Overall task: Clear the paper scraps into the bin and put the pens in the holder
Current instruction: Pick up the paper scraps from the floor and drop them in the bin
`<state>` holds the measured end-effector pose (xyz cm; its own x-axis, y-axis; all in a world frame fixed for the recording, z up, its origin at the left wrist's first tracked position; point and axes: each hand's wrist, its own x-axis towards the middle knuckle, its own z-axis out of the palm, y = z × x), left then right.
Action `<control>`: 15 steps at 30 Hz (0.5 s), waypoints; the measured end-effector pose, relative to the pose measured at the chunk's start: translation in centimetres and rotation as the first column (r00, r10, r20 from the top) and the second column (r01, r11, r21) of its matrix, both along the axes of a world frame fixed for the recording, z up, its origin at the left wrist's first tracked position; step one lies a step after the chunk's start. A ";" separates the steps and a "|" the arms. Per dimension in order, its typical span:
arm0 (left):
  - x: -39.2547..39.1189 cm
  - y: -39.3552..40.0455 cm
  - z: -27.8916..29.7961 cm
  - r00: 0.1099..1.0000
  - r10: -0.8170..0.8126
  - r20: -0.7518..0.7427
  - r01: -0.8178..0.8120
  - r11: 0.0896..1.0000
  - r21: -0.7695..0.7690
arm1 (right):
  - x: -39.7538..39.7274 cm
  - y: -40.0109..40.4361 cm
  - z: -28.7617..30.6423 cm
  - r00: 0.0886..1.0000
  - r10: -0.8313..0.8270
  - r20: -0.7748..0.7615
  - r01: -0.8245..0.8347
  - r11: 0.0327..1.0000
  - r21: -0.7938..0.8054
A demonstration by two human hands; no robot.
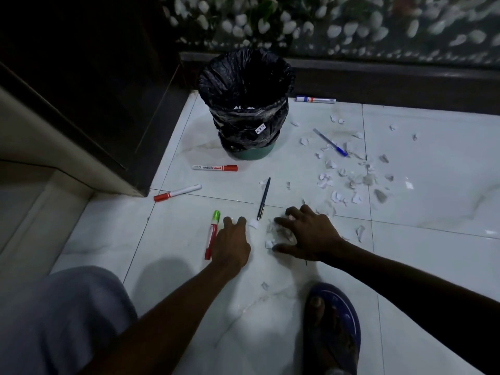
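A person crouches over a pale tiled floor (167, 266), seen from above, both bare arms reaching forward. A bin (246, 104) lined with a black bag stands upright at the far side of the floor, near a dark wall, with a few white bits visible inside it.

The right hand (308, 234) lies palm down with fingers spread and curled over a small heap of paper scraps (280, 232), touching them but not closed around them. The left hand (232, 242) rests flat on the tile just to the left, fingers loosely together and pointing away, gripping nothing. A blue sandal (338, 326) on a foot sits at the near edge.

More torn paper (349, 180) is scattered across the tiles to the right of the bin.

Six pens lie flat on the floor. A red marker with a green cap (211, 234) lies just beside the left hand, its length running near to far, green end away. A dark pen (263, 198) lies between the hands and the bin, also running near to far. A red-capped marker (177, 192) lies slanted at the left, cap toward the left. Another red-capped marker (215, 167) lies crosswise near the bin's base, cap to the right. A blue pen (330, 142) lies diagonally among the scraps. A white marker (315, 99) lies crosswise against the wall.
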<state>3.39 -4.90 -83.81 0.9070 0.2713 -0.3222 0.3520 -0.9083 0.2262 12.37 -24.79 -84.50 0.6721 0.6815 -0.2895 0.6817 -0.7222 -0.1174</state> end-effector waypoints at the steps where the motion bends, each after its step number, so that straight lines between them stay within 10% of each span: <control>1: -0.4 -0.3 -0.2 0.999 0.035 -0.004 -0.035 0.999 0.001 | -0.3 0.2 -0.1 1.000 -0.009 -0.026 0.009 1.000 -0.018; 15: -2.6 -0.2 -1.6 0.975 0.091 0.201 -0.049 0.978 -0.204 | -0.6 2.4 0.5 0.957 -0.073 -0.282 0.150 0.953 0.262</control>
